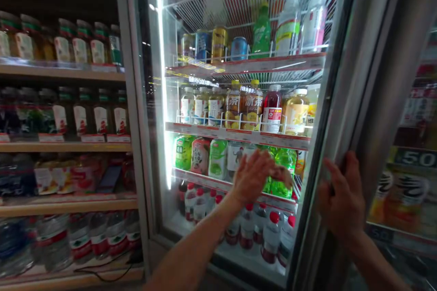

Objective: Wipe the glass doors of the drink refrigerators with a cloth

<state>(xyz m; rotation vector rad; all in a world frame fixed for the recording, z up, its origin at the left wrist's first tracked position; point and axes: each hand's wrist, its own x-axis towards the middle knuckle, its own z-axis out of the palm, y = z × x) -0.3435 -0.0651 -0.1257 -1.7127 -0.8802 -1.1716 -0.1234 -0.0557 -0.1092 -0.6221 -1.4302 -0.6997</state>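
Observation:
A glass-fronted drinks fridge point(344, 100) stands in front of me, lit inside. My left hand point(254, 173) is raised before its lower middle shelf, fingers stretched out to the right, with nothing visible in them. Behind it are green bottles point(286, 163); whether the hand touches the glass, I cannot tell. A blurred dark shape by the fingertips is unclear. My right hand point(343, 195) is at the metal door frame, with fingers apart and smeared by motion. Its contact with the frame is not clear.
Red-capped bottles point(271, 236) fill the fridge bottom. Tea and juice bottles point(251, 107) and cans point(219, 44) stand higher. At left, wooden shelves point(68, 147) hold more bottles, with a black cable point(109, 278) on the lowest. Another display with yellow packages point(403, 195) is at right.

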